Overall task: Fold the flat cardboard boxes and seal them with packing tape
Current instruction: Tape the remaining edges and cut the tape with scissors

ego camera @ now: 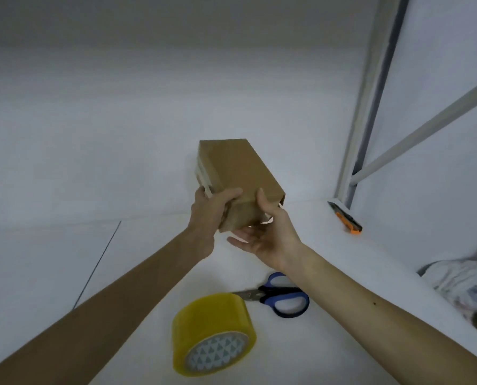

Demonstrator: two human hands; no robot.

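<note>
A small brown cardboard box (237,170), folded into shape, is held up above the white table (148,245) at mid-frame. My left hand (208,215) grips its near left end, thumb across the top and fingers curled round the side. My right hand (267,232) cups the near right end from below, thumb on the top face, fingers spread under the taped end. A roll of yellowish packing tape (213,333) lies on its side near the table's front. Blue-handled scissors (280,295) rest just right of the roll, partly under my right forearm.
An orange and black utility knife (345,218) lies at the table's back right corner beside a grey metal frame post (370,101). Crumpled white cloth (459,282) sits beyond the table's right edge. A white wall stands behind.
</note>
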